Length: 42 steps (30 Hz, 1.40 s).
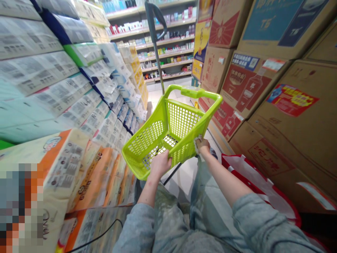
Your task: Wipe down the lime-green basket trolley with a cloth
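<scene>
A lime-green shopping basket with perforated walls stands tilted in front of me, its inside empty. My left hand is closed round the basket's near rim. Lower down on the basket's right side, my right hand is closed on a crumpled whitish cloth pressed to the outer wall. The basket's wide handle rises at the far end. Behind it stands a long dark pull handle with a loop grip at its top.
Stacked packs of tissue paper line the left side. Cardboard cartons rise on the right, with a red and white bag below them. Shelves of small goods close the aisle's far end. A thin black cable runs at lower left.
</scene>
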Each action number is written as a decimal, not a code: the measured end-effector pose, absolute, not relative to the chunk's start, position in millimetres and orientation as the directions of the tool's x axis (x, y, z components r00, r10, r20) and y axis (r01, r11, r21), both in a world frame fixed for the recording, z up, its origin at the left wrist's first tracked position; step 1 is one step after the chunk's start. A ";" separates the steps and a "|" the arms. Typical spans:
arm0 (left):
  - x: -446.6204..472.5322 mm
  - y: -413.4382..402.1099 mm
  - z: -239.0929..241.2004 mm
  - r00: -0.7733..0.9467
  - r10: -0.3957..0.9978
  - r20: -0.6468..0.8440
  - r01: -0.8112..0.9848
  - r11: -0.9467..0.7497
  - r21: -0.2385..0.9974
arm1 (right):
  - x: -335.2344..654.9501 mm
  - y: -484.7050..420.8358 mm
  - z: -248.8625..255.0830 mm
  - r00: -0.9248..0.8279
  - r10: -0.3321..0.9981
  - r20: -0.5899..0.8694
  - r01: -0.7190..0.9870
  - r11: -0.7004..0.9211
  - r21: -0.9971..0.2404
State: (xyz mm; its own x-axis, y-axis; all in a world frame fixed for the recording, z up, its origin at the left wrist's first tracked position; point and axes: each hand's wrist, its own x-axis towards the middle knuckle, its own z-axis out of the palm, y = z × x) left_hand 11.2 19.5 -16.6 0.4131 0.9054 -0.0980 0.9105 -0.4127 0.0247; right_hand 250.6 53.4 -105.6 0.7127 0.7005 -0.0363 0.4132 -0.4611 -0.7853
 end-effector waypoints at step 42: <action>-53.0 13.4 -27.3 0.458 0.867 -0.199 0.853 -0.365 0.373 | 103.2 -14.4 -78.9 0.440 0.754 0.488 0.480 0.262 -0.837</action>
